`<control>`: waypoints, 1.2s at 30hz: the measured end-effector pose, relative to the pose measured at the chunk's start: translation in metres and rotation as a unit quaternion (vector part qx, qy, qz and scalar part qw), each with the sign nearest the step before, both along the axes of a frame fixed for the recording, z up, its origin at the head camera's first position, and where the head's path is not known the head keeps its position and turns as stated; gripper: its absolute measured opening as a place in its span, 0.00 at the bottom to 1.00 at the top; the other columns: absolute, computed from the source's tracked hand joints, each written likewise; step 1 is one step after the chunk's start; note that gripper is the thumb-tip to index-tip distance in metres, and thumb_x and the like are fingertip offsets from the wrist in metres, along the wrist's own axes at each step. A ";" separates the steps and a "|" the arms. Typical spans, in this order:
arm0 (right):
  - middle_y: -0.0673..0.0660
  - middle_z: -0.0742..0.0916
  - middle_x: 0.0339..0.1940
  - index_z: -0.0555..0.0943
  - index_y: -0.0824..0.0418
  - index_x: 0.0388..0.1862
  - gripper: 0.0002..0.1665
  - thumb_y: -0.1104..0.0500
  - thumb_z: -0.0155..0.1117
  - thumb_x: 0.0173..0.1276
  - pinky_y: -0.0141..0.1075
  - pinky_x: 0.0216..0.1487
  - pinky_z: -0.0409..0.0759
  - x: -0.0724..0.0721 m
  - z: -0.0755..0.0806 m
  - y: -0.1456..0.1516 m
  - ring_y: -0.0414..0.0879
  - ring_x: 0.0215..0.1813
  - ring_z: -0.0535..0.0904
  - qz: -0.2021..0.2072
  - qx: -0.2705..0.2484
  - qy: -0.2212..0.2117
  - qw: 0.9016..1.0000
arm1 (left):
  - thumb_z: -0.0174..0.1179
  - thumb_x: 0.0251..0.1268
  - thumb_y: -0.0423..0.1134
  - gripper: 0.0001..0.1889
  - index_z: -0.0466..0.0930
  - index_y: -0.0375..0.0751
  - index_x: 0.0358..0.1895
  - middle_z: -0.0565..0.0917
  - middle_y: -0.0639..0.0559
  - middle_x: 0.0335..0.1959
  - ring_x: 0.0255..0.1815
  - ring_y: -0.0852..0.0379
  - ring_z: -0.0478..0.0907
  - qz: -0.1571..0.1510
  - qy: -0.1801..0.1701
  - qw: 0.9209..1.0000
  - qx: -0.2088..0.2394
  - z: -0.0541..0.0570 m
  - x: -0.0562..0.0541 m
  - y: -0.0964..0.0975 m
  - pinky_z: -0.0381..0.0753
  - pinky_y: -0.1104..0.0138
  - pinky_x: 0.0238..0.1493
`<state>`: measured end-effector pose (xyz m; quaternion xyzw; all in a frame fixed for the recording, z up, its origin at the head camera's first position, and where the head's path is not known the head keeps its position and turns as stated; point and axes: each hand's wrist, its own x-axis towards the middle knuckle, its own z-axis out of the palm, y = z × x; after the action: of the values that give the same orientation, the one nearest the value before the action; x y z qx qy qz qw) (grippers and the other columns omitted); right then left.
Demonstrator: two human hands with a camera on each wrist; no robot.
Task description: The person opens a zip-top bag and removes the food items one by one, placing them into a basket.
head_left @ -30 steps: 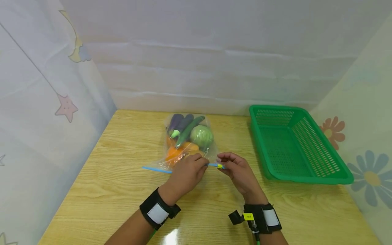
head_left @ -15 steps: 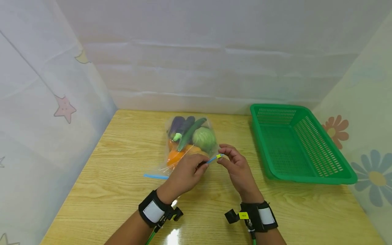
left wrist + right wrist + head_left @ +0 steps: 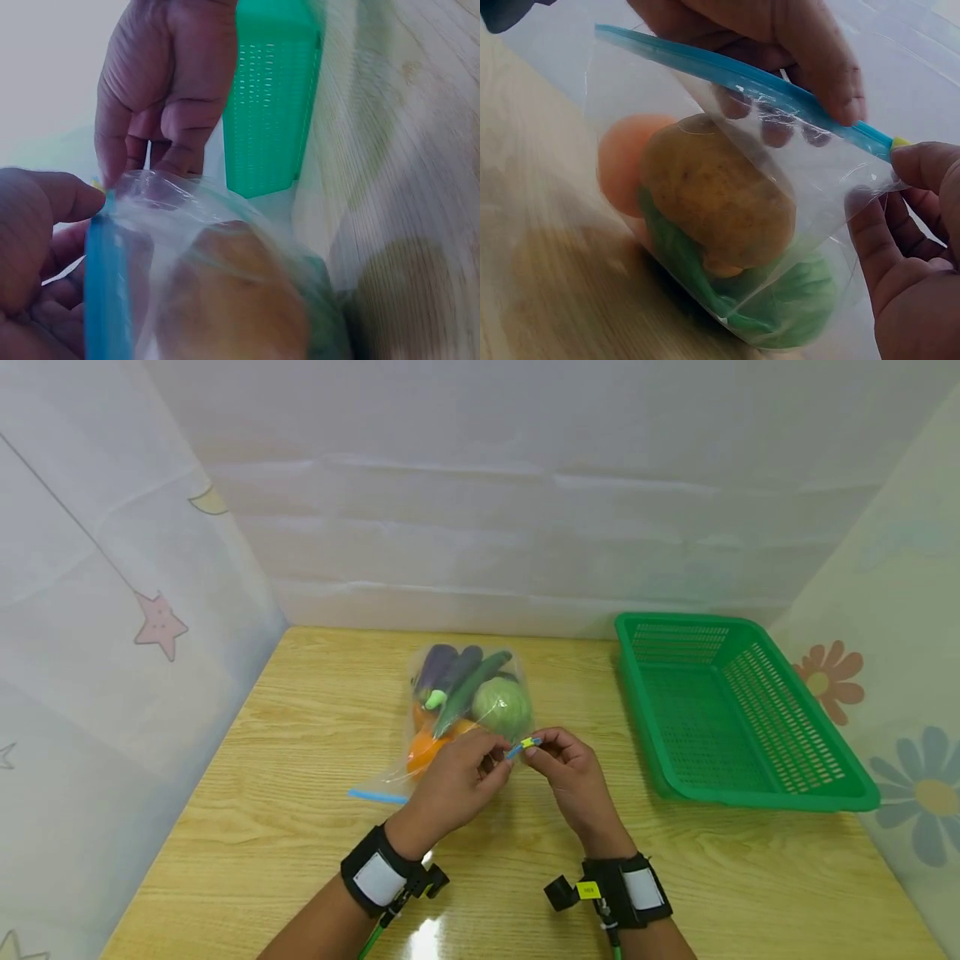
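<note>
1. Head view: nearest, black straps (image 3: 378,877) circle both wrists above the wooden table (image 3: 247,827).
2. Farther in, the left hand (image 3: 453,785) pinches the blue zip strip (image 3: 375,796) of a clear bag (image 3: 392,780), thumb on one side, fingers on the other.
3. Just to its right, the right hand (image 3: 579,781) pinches the strip's right end at the yellow slider (image 3: 531,742).
4. The strip's other end lies to the left of the left hand, and the filled part of the bag extends beyond both hands.
5. Inside the bag, an orange item (image 3: 425,752) and a potato (image 3: 716,195) lie nearest the grip; farther are a green cabbage (image 3: 502,706), a cucumber (image 3: 471,689) and dark purple eggplants (image 3: 437,670).
6. At right, well apart from the bag, stands a green basket (image 3: 765,799).
7. Farthest, a pale cloth (image 3: 450,552) hangs behind the table.
</note>
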<state>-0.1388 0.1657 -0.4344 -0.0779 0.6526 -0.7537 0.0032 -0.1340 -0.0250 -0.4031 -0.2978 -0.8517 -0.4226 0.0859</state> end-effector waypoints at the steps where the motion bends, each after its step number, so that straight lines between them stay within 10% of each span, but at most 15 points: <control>1: 0.55 0.83 0.40 0.77 0.72 0.43 0.07 0.69 0.63 0.70 0.38 0.49 0.82 0.001 -0.002 -0.001 0.45 0.43 0.81 0.005 0.002 -0.003 1.000 | 0.62 0.71 0.36 0.06 0.83 0.41 0.47 0.79 0.56 0.35 0.34 0.63 0.76 0.005 0.009 1.000 -0.005 0.000 0.000 0.001 0.79 0.70 0.35; 21: 0.57 0.84 0.38 0.77 0.76 0.40 0.09 0.68 0.63 0.71 0.37 0.46 0.82 0.005 -0.005 -0.007 0.47 0.40 0.82 0.018 0.034 0.015 0.999 | 0.56 0.76 0.36 0.04 0.78 0.39 0.44 0.77 0.51 0.37 0.33 0.59 0.72 0.021 -0.008 0.996 -0.090 0.004 0.000 0.005 0.76 0.67 0.35; 36: 0.55 0.83 0.40 0.77 0.69 0.42 0.02 0.70 0.58 0.73 0.37 0.54 0.80 -0.002 0.014 0.023 0.45 0.42 0.83 -0.105 -0.043 0.005 0.994 | 0.56 0.75 0.36 0.05 0.76 0.37 0.43 0.75 0.49 0.36 0.27 0.58 0.73 0.075 0.004 0.982 -0.172 0.016 0.006 -0.007 0.75 0.65 0.27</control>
<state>-0.1412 0.1883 -0.4203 -0.0135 0.6238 -0.7771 -0.0826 -0.1277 -0.0321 -0.3876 -0.2454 -0.9310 -0.2615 0.0680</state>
